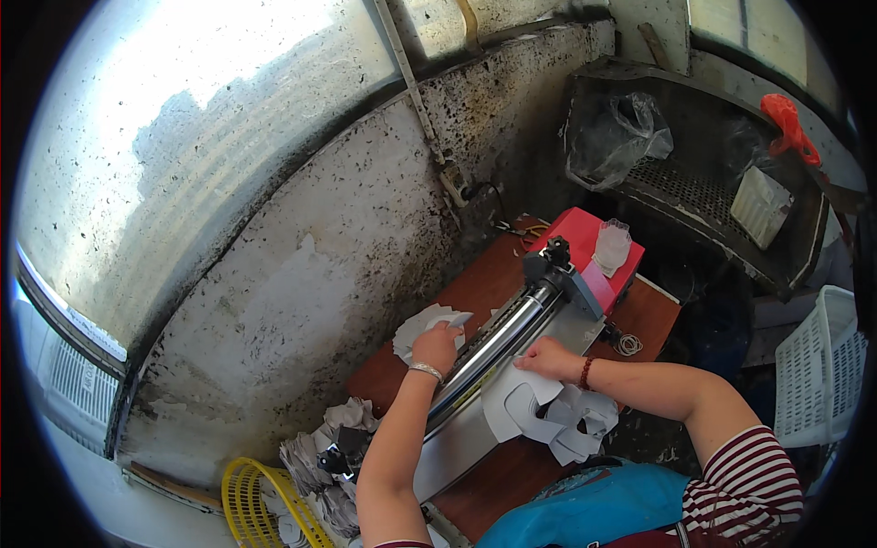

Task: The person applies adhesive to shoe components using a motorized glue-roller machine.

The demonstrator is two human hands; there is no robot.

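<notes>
A roller machine with a long shiny steel roller (498,345) and a red end housing (585,239) lies slantwise in front of me. My left hand (436,349) reaches over to its far side, fingers closed on a white cut sheet piece (416,331) beside other white pieces. On the near side, my right hand (548,358) pinches the upper edge of curved white cut pieces (525,402). These overlap on the grey metal feed plate (457,454) and hang past its near edge. Whether they are paper, card or fabric I cannot tell.
Crumpled whitish pieces (333,457) pile by the roller's near-left end, above a yellow plastic basket (242,502). A brown tabletop (388,376) carries the machine. A stained wall stands left. At right are a dark metal rack (694,196) and a white basket (822,365).
</notes>
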